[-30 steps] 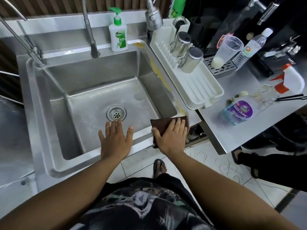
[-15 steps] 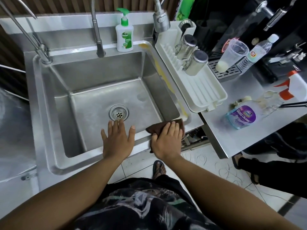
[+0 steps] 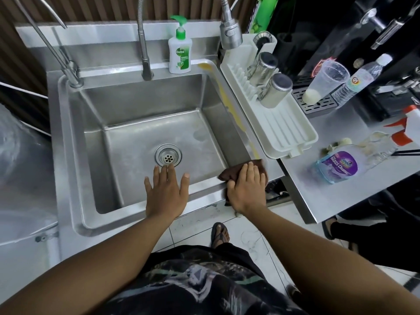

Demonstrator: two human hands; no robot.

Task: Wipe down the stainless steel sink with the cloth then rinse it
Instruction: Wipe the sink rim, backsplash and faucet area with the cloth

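Observation:
The stainless steel sink (image 3: 68, 137) has a deep basin with a round drain (image 3: 168, 155) in its floor. A yellow smear (image 3: 229, 103) runs along the sink's right rim. My right hand (image 3: 246, 186) presses flat on a brown cloth (image 3: 227, 175) at the sink's front right corner, covering most of it. My left hand (image 3: 167, 192) lies flat with fingers spread on the front rim, its fingertips reaching over the basin just below the drain. It holds nothing.
Two taps (image 3: 144, 53) and a spray head (image 3: 230, 32) rise at the back, beside a soap pump bottle (image 3: 180, 53). A white drying rack (image 3: 279, 123) with two steel cups (image 3: 275, 89) stands right of the sink. A glass cleaner bottle (image 3: 338, 164) lies on the counter.
My right hand has slid the cloth a little to the left along the front rim, onto the corner of the basin. My left hand has stayed in place.

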